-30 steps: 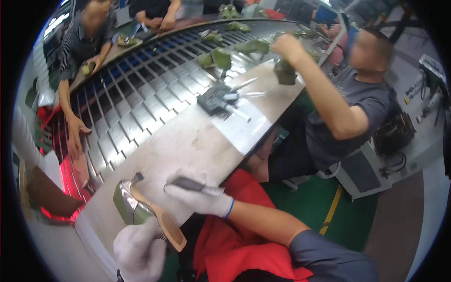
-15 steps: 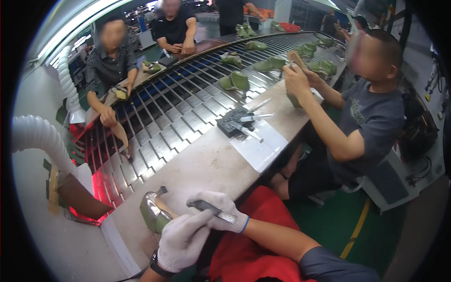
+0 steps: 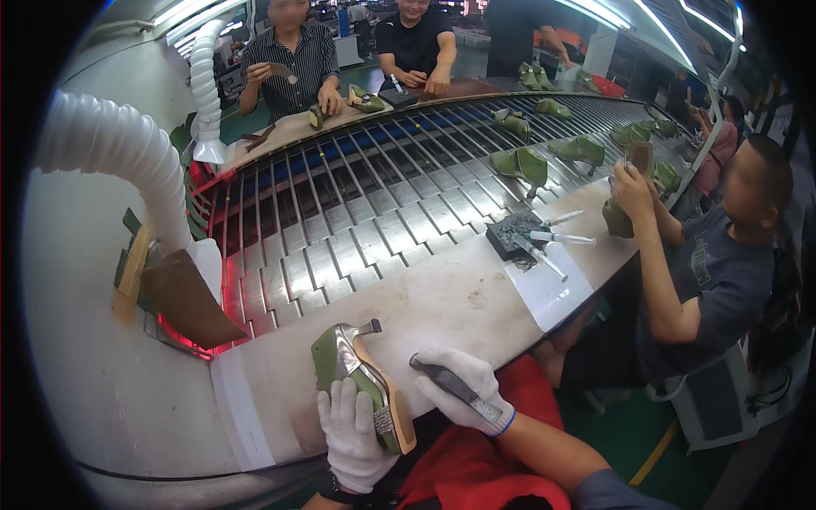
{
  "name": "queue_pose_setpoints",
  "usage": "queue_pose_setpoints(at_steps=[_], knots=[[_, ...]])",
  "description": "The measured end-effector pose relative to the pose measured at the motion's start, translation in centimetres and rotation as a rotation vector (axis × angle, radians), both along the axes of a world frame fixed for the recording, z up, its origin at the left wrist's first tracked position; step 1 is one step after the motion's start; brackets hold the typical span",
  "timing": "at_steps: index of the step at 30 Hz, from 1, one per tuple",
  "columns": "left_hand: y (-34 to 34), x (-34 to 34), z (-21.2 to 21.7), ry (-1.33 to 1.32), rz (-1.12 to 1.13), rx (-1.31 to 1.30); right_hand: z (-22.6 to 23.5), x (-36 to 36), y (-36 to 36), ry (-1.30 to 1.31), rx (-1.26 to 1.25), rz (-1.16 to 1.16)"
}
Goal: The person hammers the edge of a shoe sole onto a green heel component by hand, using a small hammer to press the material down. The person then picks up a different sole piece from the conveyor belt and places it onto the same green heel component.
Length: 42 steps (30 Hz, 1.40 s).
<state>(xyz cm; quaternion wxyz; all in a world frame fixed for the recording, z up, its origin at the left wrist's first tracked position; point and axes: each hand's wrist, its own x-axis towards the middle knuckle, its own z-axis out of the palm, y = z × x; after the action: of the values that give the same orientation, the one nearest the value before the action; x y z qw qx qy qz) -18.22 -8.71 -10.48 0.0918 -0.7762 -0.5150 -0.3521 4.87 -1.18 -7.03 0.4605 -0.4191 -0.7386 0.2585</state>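
Note:
A green and silver high-heeled shoe [image 3: 347,348] lies on its side near the worktable's front edge, its tan sole facing right and its heel pointing away from me. My left hand [image 3: 355,438], in a white knit glove, grips it with the fingers over the green upper, beside a glittering band near the toe. To the right, my right hand [image 3: 473,371], also gloved, is closed around a dark grey, flat-handled tool [image 3: 450,384]. Its exact kind is unclear. A gap separates this tool from the shoe.
Beyond the pale worktable [image 3: 442,310] runs a slatted metal conveyor [image 3: 374,221] carrying several green shoes. Syringes [image 3: 544,255] rest around a dark block on white paper. At right a co-worker [image 3: 705,255] holds a shoe; others work across the conveyor. White ducting [image 3: 127,144] hangs at left.
My left hand has left the tool and taken hold of the shoe, turning its sole further into view. The right hand keeps the tool. The whole view has shifted leftward.

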Motion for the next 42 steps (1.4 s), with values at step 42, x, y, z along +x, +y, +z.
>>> queue_pose_setpoints(at_steps=[42], knots=[[-0.3, -0.4, -1.1, -0.182, 0.05, -0.102, 9.3, -2.8, 1.7, 0.135, -0.977, 0.279]])
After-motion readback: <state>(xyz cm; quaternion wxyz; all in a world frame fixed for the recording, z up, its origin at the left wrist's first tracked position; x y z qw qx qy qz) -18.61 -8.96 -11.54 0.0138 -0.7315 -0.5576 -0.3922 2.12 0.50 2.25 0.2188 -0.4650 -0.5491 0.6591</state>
